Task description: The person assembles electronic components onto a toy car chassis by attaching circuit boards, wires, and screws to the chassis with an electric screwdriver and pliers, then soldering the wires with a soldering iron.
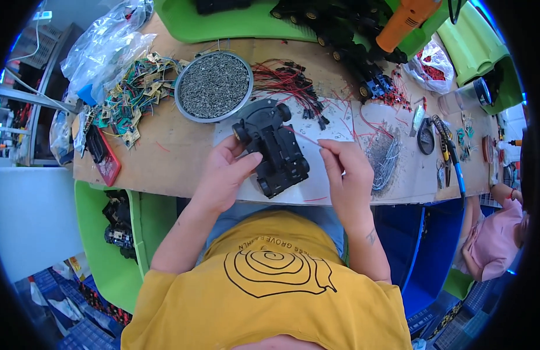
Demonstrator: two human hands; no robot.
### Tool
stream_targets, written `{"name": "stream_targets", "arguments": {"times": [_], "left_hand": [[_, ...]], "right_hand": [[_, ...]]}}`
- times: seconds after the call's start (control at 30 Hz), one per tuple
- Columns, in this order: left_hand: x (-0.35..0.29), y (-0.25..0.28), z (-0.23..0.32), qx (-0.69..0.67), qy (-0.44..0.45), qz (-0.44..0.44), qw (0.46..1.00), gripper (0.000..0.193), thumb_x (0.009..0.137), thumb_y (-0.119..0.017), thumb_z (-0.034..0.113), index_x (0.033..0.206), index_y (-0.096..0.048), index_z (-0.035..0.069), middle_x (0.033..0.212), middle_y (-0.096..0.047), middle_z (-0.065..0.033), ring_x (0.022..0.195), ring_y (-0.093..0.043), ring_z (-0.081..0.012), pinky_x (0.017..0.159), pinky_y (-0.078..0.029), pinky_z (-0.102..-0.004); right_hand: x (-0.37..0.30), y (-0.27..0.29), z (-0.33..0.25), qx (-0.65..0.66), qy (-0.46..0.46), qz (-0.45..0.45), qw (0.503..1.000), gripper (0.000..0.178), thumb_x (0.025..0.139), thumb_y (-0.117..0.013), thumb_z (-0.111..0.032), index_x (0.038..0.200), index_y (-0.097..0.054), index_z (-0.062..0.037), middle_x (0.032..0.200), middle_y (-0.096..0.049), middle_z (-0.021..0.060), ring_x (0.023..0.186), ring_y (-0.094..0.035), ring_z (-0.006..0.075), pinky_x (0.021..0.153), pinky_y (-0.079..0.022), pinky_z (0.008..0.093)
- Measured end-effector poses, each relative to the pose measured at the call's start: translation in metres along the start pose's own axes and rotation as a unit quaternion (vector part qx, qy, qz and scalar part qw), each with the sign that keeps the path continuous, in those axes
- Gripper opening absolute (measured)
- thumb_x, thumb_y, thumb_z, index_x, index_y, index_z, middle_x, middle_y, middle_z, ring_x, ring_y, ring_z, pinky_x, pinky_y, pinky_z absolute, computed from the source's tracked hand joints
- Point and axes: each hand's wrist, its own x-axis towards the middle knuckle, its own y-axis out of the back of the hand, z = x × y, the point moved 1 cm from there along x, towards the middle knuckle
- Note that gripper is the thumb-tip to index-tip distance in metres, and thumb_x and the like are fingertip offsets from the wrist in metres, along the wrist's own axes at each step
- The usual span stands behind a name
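My left hand point(232, 175) grips a black toy car chassis point(276, 151) by its left side, thumb on top. The chassis is tilted over the white work sheet point(334, 125), its wheels showing at the corners. To its right, my right hand point(349, 172) pinches a thin red wire point(305, 136) between thumb and forefinger. That wire runs from the fingertips to the upper part of the chassis. Just beyond the chassis lies a bundle of red wires with black connectors point(290, 84).
A round metal tray of small grey screws point(214, 87) sits left of the wires, beside a heap of wired circuit boards point(136, 96). An orange power screwdriver point(404, 26) hangs at upper right. A soldering iron point(451, 151) and solder wire coil point(385, 163) lie right. Another person point(495, 239) sits far right.
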Motion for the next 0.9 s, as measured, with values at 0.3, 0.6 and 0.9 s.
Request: {"name": "stream_targets", "arguments": {"times": [0.3,0.6,0.9], "left_hand": [[-0.002,-0.012,-0.008,-0.011,-0.002,-0.004,1.000,0.042,0.083,-0.061,-0.002,0.123,-0.048,-0.001,0.117,-0.057,-0.0083,0.104,-0.056,-0.0141,0.091,-0.046,-0.0288],[-0.008,-0.015,-0.013,-0.026,-0.013,-0.014,0.999,0.041,0.082,-0.063,-0.003,0.121,-0.050,-0.001,0.118,-0.056,-0.0082,0.105,-0.055,-0.0135,0.091,-0.044,-0.0277],[-0.002,-0.014,-0.010,-0.028,-0.011,-0.011,0.999,0.043,0.082,-0.062,-0.004,0.123,-0.051,0.000,0.119,-0.056,-0.0089,0.105,-0.055,-0.0137,0.092,-0.044,-0.0278]], "right_hand": [[-0.013,-0.017,-0.015,-0.005,0.141,0.040,0.989,0.023,0.065,-0.073,0.003,0.085,-0.066,-0.0053,0.072,-0.056,0.0058,0.063,-0.055,0.0225,0.054,-0.044,0.0322],[-0.010,-0.030,-0.020,-0.076,0.183,0.031,0.980,0.015,0.064,-0.068,-0.002,0.072,-0.056,-0.0074,0.069,-0.048,0.0057,0.061,-0.049,0.0237,0.054,-0.041,0.0340],[-0.005,-0.036,-0.020,-0.095,0.184,0.004,0.978,0.016,0.065,-0.067,-0.004,0.069,-0.052,-0.0078,0.067,-0.044,0.0059,0.062,-0.049,0.0236,0.054,-0.041,0.0340]]}}
